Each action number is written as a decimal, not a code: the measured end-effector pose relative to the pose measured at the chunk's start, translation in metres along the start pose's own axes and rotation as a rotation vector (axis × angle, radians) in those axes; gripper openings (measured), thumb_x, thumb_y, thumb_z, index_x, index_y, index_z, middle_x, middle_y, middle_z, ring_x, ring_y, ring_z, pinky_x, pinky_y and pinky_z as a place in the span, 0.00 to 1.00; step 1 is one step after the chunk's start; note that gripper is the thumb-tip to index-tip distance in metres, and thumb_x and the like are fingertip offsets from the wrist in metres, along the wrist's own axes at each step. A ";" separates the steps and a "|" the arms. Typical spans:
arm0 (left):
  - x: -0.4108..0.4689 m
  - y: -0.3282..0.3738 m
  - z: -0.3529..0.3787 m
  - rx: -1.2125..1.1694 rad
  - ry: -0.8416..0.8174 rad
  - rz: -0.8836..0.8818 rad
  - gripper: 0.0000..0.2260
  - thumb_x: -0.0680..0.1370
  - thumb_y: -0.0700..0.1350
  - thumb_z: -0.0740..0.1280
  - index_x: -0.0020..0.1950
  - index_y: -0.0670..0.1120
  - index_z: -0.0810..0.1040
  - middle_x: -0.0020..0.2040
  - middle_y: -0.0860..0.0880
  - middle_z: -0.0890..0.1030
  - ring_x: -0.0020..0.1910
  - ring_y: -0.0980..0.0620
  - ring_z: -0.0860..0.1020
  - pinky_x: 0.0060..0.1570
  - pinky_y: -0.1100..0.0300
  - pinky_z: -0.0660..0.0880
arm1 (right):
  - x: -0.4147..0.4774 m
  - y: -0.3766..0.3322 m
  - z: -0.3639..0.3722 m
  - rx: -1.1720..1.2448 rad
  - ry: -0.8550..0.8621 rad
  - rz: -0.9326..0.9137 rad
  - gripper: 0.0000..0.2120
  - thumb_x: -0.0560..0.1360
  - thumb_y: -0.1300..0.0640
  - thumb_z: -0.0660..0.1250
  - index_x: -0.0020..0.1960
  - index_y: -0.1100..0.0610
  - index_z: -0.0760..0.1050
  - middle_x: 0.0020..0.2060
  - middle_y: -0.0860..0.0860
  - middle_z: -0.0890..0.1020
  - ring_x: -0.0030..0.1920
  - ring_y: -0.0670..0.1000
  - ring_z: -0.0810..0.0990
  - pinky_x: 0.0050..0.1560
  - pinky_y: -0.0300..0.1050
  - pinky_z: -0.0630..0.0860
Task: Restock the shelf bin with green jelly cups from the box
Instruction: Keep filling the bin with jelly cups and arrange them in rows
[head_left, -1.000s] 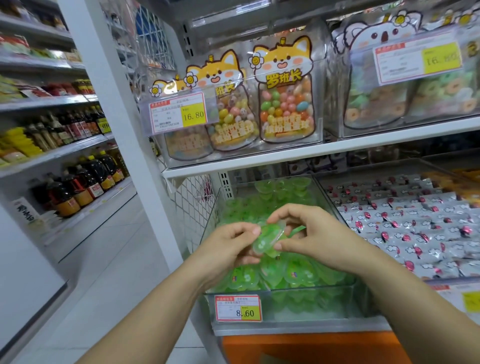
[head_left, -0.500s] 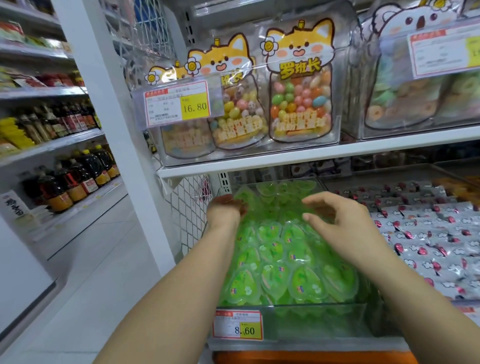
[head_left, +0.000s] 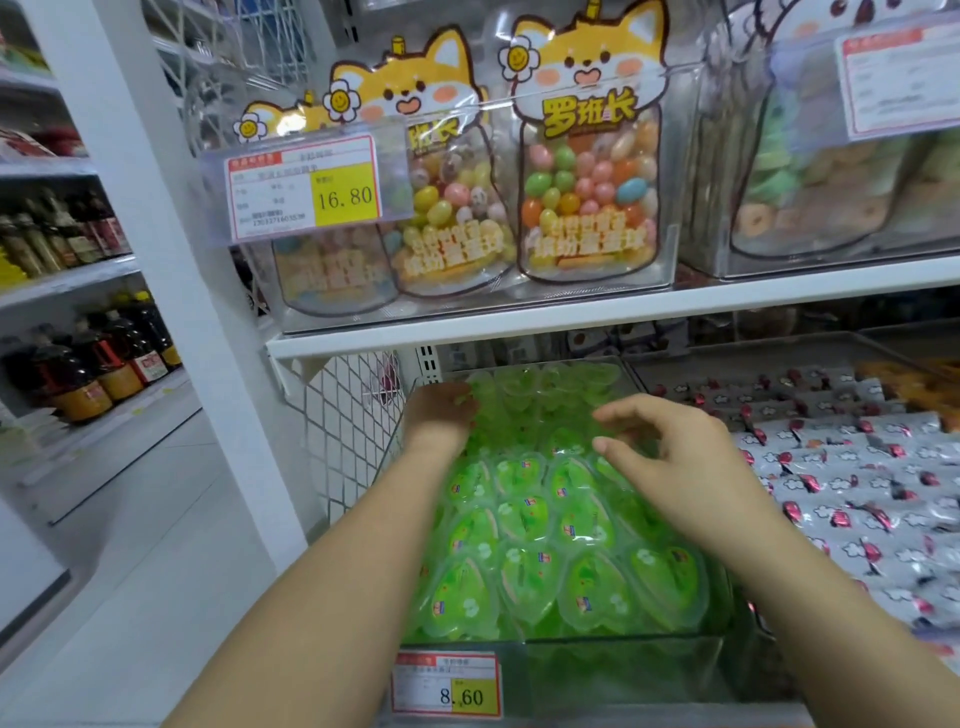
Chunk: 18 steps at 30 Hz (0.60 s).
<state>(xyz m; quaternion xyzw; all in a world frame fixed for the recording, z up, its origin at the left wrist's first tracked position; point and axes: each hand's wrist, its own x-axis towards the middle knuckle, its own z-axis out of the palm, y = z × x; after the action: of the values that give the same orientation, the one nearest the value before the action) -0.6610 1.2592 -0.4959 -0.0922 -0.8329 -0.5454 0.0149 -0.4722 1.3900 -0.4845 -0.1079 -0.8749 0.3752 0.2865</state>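
Observation:
A clear shelf bin (head_left: 623, 670) on the lower shelf holds several green heart-shaped jelly cups (head_left: 524, 519) lying in rows. My left hand (head_left: 441, 413) reaches to the bin's back left corner, its fingers pointing away and resting on the cups there. I cannot make out a cup in it. My right hand (head_left: 670, 457) hovers over the middle of the bin with loosely spread fingers, holding nothing. The box is out of view.
A price tag reading 8.60 (head_left: 447, 686) hangs on the bin's front. A white shelf board (head_left: 597, 317) sits just above, carrying candy bags (head_left: 587, 192). Silver wrapped sweets (head_left: 857, 467) fill the neighbouring bin on the right. A white upright (head_left: 171, 291) and an aisle lie left.
A second ago both hands pinched one green cup above the bin. That cup has left my fingers, my left hand has gone to the bin's back left, and my right hand is free.

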 end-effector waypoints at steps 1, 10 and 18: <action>0.000 0.000 -0.001 0.006 0.004 -0.003 0.15 0.74 0.36 0.68 0.61 0.38 0.77 0.57 0.38 0.80 0.46 0.44 0.81 0.53 0.47 0.78 | -0.001 -0.001 0.000 -0.002 -0.005 0.000 0.08 0.71 0.57 0.71 0.48 0.47 0.79 0.42 0.41 0.81 0.44 0.41 0.78 0.48 0.37 0.70; 0.016 -0.006 0.007 -0.016 0.049 -0.002 0.14 0.74 0.36 0.69 0.59 0.38 0.79 0.57 0.38 0.80 0.48 0.41 0.82 0.53 0.46 0.78 | -0.003 0.001 -0.002 0.025 -0.022 0.001 0.09 0.71 0.56 0.71 0.45 0.43 0.76 0.41 0.40 0.81 0.44 0.39 0.78 0.46 0.36 0.72; 0.009 -0.003 0.001 -0.113 -0.028 -0.029 0.15 0.75 0.32 0.66 0.62 0.34 0.76 0.58 0.37 0.79 0.46 0.46 0.79 0.49 0.56 0.78 | -0.004 -0.002 -0.002 -0.036 -0.034 -0.002 0.08 0.72 0.54 0.70 0.46 0.41 0.76 0.38 0.38 0.79 0.37 0.36 0.75 0.37 0.34 0.67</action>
<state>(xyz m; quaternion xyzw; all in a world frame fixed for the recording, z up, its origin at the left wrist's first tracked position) -0.6702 1.2606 -0.4975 -0.0885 -0.8023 -0.5903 -0.0095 -0.4676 1.3878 -0.4840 -0.1058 -0.8863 0.3611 0.2698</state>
